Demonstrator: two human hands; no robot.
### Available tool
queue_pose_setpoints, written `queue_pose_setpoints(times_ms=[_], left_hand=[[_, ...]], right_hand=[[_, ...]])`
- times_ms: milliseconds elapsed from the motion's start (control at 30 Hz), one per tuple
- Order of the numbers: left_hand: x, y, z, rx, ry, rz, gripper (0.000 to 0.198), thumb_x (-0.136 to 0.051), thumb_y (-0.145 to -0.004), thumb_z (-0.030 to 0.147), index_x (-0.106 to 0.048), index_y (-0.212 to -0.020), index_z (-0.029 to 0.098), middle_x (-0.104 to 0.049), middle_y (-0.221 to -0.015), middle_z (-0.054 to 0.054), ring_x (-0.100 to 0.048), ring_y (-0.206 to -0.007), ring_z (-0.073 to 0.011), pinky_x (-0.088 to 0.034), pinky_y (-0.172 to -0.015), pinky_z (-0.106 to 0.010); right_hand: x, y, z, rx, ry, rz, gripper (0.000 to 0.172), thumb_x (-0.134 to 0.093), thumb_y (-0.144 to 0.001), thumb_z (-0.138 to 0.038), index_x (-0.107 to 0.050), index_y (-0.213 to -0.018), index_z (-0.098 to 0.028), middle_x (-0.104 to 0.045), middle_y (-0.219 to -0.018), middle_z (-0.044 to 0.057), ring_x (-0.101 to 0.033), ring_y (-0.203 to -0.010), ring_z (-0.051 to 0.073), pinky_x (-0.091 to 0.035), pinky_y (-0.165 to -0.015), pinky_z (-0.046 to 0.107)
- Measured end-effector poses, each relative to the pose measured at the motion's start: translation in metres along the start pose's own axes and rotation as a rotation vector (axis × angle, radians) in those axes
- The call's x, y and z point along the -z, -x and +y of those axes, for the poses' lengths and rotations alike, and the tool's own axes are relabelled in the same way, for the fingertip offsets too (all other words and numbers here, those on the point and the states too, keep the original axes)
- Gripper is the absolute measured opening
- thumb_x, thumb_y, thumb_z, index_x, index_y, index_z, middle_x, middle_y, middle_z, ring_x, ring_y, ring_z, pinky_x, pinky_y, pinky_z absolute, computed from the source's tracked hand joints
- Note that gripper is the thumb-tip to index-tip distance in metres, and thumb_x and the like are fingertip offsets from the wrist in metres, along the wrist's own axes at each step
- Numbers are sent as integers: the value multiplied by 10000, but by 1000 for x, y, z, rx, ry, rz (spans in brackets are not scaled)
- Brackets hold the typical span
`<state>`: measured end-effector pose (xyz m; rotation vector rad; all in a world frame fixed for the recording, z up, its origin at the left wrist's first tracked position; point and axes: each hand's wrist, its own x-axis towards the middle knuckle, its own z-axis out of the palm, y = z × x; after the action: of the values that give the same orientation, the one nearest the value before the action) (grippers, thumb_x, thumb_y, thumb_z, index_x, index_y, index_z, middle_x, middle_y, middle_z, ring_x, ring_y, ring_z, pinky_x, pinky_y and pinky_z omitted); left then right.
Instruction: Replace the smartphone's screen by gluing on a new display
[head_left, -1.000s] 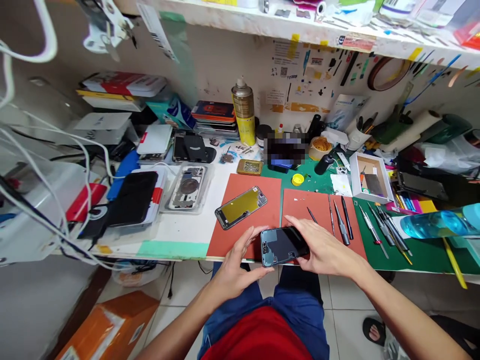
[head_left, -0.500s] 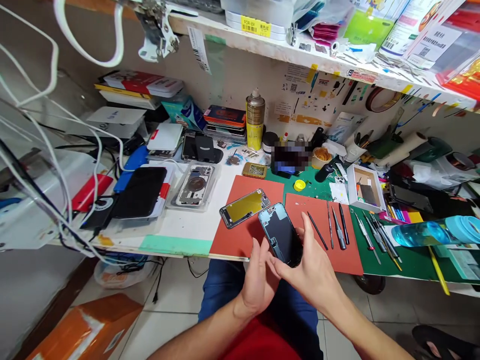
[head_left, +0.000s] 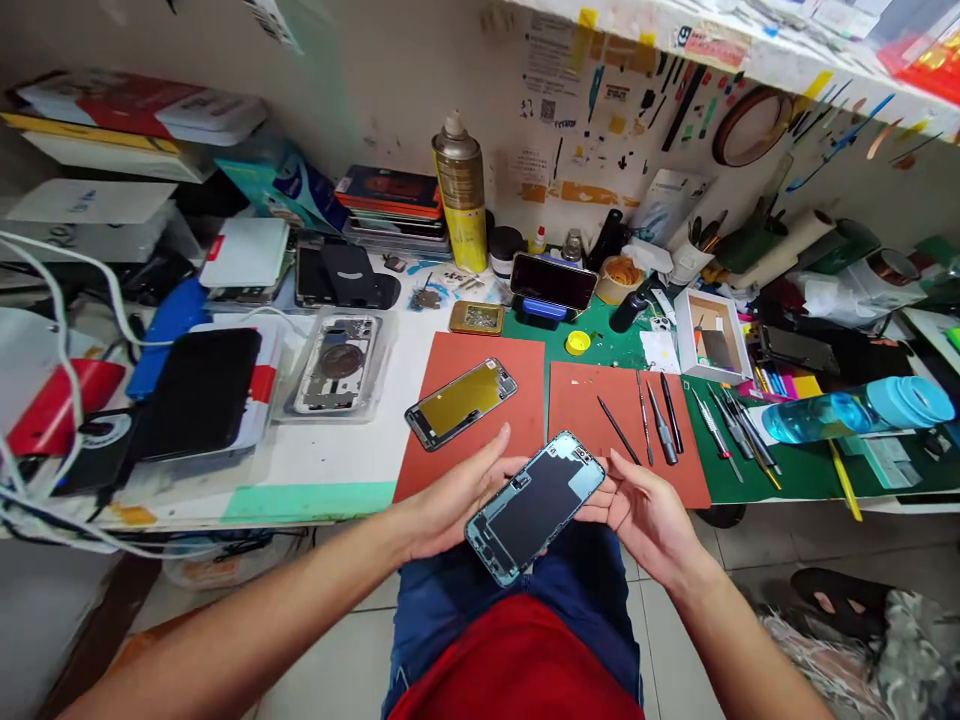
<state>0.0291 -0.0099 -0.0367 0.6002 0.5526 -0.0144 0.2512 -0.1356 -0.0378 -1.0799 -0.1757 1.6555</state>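
Note:
A phone screen (head_left: 534, 508), its dark back with a pale metal border facing up, is tilted over my lap at the bench's front edge. My left hand (head_left: 457, 498) grips its left side, with the thumb raised and the other fingers partly hidden behind it. At the upper right corner, the fingertips of my right hand (head_left: 646, 508) hold the edge. On the red-brown mat (head_left: 420, 465) beyond my left hand lies another phone part with a gold-coloured panel (head_left: 461, 403). A thin black tool (head_left: 619, 430) lies just past my right hand.
Screwdrivers and tweezers (head_left: 664, 425) lie to the right, near a blue water bottle (head_left: 855, 408). A phone stands on a blue holder (head_left: 544, 308) at the back. Left are a phone housing in a clear tray (head_left: 337, 365), a black phone (head_left: 202, 390) and white cables (head_left: 67, 340).
The phone screen has turned and come lower, its top now pointing up and right. My left hand has moved onto its left side, and my right hand has shifted to its upper right corner.

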Motion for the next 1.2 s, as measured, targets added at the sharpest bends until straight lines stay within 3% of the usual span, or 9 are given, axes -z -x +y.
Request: queue_pose_setpoints(times_ms=[100,200,300,400,500,600,767,933,1200], left_hand=[[9,-7,24,69,-192,97,816,-422,-970,847,-787,-1210,158,-811,-1142,-148,-766,-1015,-256,-579,-881,-333],[12,-11,49,-5,-610,157,740,-444,-977,819,-816,-1106,193,-813,-1108,-118,-751,-1029,-283,-559,-897,-352],[13,-10,61,-141,-1150,243,622,-710,-861,746,-789,-1232,253,-767,-1259,-92,-703,-1167,-339,-526,-975,-385],[18,-9,52,-276,-1390,334,928,-950,-624,571,-662,-1449,257,-677,-1364,-132,-686,-1182,-384,-558,-899,-398],[22,-7,34,-406,-1480,328,981,-895,-665,295,-533,-1577,260,-631,-1378,-142,-687,-1169,-368,-572,-894,-402],[23,-4,22,-473,-1564,330,1014,-764,-722,153,-404,-1664,257,-608,-1415,-153,-658,-1216,-372,-558,-974,-444],[24,5,14,-586,-1598,352,993,-723,-789,131,-344,-1693,285,-632,-1371,-138,-587,-1304,-398,-455,-1157,-592],[29,8,8,-482,-1639,334,1067,-745,-884,150,-134,-1735,352,-543,-1493,-121,-479,-1447,-378,-334,-1254,-650],[23,9,4,-432,-1681,374,1020,-766,-918,169,-159,-1725,316,-510,-1502,-157,-463,-1424,-381,-409,-1197,-612]], right_hand=[[3,3,16,40,-89,83,377,-675,-991,-547,-771,-1046,-186,-830,-1025,96,-812,-945,233,-648,-927,411],[1,2,25,113,-130,125,445,-616,-1010,-592,-772,-1139,-195,-808,-1198,119,-791,-1101,255,-605,-1067,464],[-3,-1,30,183,-173,162,445,-608,-1013,-589,-781,-1150,-202,-786,-1261,114,-758,-1196,270,-549,-1170,501],[-7,-3,32,225,-224,205,383,-629,-1011,-549,-793,-1117,-220,-774,-1288,90,-735,-1244,271,-521,-1213,508],[-9,-2,32,247,-249,221,317,-650,-1008,-511,-801,-1063,-238,-767,-1298,73,-716,-1280,280,-505,-1232,528],[-9,1,32,244,-247,229,285,-665,-999,-483,-805,-1032,-237,-769,-1288,77,-719,-1269,283,-516,-1223,538],[-4,8,33,178,-158,326,316,-760,-923,-492,-812,-1060,-212,-800,-1168,97,-774,-1110,282,-596,-1134,522],[-4,12,28,129,-61,388,415,-854,-848,-511,-819,-1083,-170,-795,-1210,118,-779,-1115,307,-601,-1125,503],[-4,24,20,124,-25,481,587,-964,-698,-509,-793,-1140,-163,-817,-1151,159,-758,-1198,383,-545,-1176,573]])
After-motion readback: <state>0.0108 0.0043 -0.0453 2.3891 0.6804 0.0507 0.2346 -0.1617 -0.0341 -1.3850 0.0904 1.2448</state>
